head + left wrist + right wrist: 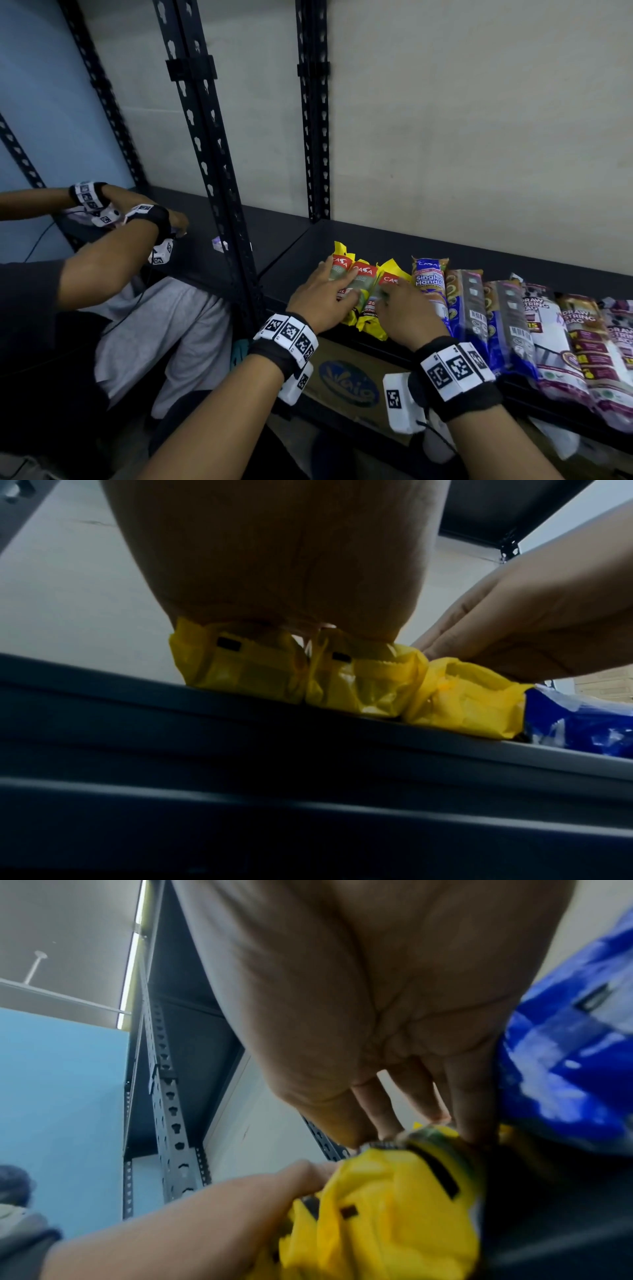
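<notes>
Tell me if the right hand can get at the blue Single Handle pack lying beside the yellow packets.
Probably yes: the right hand rests on the yellow plastic packets directly beside the blue plastic Single Handle pack, whose top lies uncovered; nothing stands between them.

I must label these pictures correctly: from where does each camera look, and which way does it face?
Head: worn on the head, facing forward and down at the shelf; both forearms show, left hand and right hand on the yellow packets.
Left wrist: under the left wrist, facing along the palm to the packets; the right hand shows too.
Right wrist: under the right wrist, facing along the fingers; the left forearm shows.
Shared: both wrist views show the packets and the blue pack.
</notes>
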